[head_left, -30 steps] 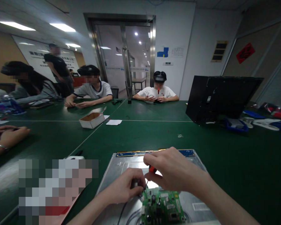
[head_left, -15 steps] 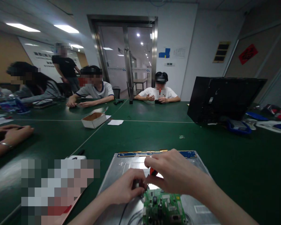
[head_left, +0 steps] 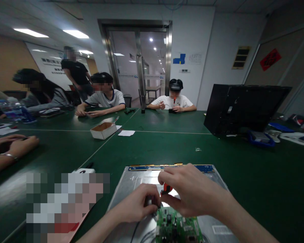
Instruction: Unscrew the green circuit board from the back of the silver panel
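Fingers of the left hand (head_left: 138,204) are curled inward over the panel (head_left: 126,184), thumb and forefinger nearly meeting at their tips; whether something small is pinched between them cannot be told, as the knuckles hide it. A dark cable (head_left: 134,232) runs on the near side of that hand, over the bare metal. Just right of the left fingertips and slightly nearer lies the board (head_left: 177,224), flat on the panel, its far left corner right by those tips; touching or only beside, I cannot say. Above the board's far side, a little right of the left fingertips, shows a red handle (head_left: 167,189), its visible part slanting down to the left and near, toward that same corner, while its lower end is too small to make out. Fingers of the right hand (head_left: 192,189) are bent closed about the handle, coming in from the right with the palm downward. So the left hand is nearer to the corner, and the right hand sits above and beyond it. Past the panel's right edge is the green desk (head_left: 258,189).
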Tool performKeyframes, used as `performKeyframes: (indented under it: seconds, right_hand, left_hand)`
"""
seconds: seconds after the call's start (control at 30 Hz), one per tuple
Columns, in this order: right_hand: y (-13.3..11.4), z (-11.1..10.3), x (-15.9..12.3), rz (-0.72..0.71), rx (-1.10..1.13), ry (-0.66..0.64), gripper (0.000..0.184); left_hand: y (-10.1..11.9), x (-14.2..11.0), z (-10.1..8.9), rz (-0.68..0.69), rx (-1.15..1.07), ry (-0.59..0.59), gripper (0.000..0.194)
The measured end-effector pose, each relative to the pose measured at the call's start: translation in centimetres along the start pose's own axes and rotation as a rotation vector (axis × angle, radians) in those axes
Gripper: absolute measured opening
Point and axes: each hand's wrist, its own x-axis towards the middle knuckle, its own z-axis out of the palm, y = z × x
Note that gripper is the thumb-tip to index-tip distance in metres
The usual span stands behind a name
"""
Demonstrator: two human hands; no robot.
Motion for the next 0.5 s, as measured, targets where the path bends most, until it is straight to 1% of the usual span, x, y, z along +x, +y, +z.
performKeyframes:
  seconds: [0.1, 0.2, 0.33, 0.5]
  right_hand:
    - [-0.04, -0.14, -0.05, -0.014, 0.019, -0.003, 0.01]
    - [0.07, -0.05, 0.09, 0.027, -0.009, -0.003, 0.005]
    - [0.24, -0.03, 0.11, 0.04, -0.028, -0.015, 0.011]
    - [0.04, -0.17, -0.11, -0.002, 0.025, -0.01, 0.013]
  left_hand:
    - [-0.1, -0.06, 0.04, -0.026, -0.009, -0.031, 0.02]
    - [-0.18, -0.16, 0.04, -0.047, 0.02, -0.038, 0.019]
    - [-0.15, -0.2, 0.01, -0.029, 0.038, -0.003, 0.019]
    - [-0.08, -0.14, 0.01, -0.039, 0.016, -0.041, 0.02]
